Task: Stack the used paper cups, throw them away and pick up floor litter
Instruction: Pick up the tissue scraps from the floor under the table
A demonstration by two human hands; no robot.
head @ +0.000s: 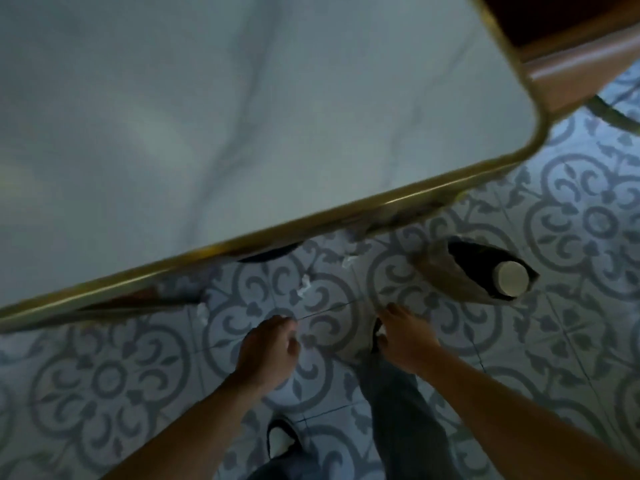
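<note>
A stack of white paper cups [512, 278] lies inside a small bin lined with a black bag [467, 268] on the floor, right of my hands. Small white paper scraps lie on the patterned tiles: one [304, 284] ahead of my left hand, one [348, 259] near the table edge, and one [202, 311] under the table rim. My left hand [270, 348] hangs low over the floor with its fingers curled. My right hand [405, 337] reaches down beside my shoe, fingers together. Blur hides whether either hand holds a scrap.
A marble-look table with a gold rim [346, 211] fills the upper left and overhangs the scraps. A wooden chair [571, 67] stands at the top right. My shoes [280, 441] and jeans legs [398, 403] are below my hands.
</note>
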